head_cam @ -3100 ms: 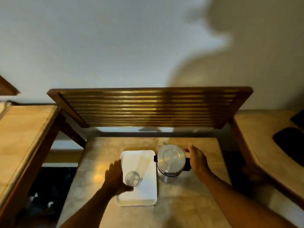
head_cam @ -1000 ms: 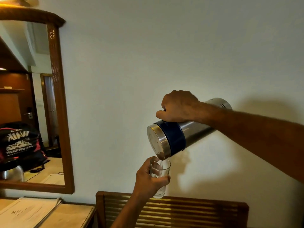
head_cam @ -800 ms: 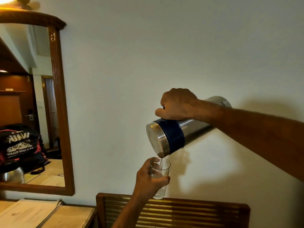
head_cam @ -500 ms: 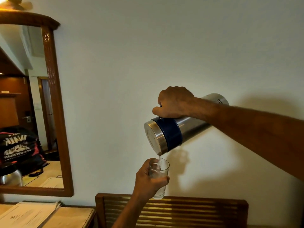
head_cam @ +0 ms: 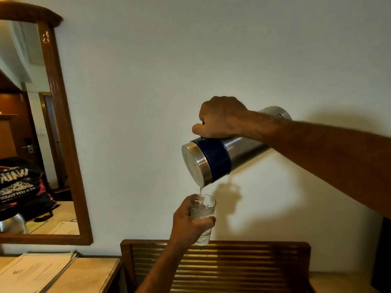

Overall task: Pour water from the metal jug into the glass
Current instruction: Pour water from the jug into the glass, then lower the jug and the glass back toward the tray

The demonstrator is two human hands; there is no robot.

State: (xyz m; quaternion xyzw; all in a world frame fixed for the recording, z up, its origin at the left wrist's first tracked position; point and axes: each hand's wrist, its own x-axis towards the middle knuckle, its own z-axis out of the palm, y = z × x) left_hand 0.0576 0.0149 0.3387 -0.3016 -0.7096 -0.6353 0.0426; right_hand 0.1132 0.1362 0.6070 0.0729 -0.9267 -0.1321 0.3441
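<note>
The metal jug (head_cam: 213, 160), steel with a dark blue band near its lid, is held in the air and tipped far over, lid end down to the left. My right hand (head_cam: 221, 118) grips its handle from above. A thin stream of water falls from its lip into the clear glass (head_cam: 204, 210) just below. My left hand (head_cam: 188, 223) is wrapped around the glass, which stands upright and holds water over much of its height.
A wooden slatted backrest (head_cam: 232, 265) stands below the hands against the pale wall. A wood-framed mirror (head_cam: 61, 127) hangs at the left. A wooden desk (head_cam: 84, 275) with papers (head_cam: 36, 271) is at the lower left. A dark object (head_cam: 382, 254) is at the right edge.
Both hands have lifted the jug and the glass off the table into the air. Over the last second the jug stays tipped and water keeps running; the level in the glass has risen.
</note>
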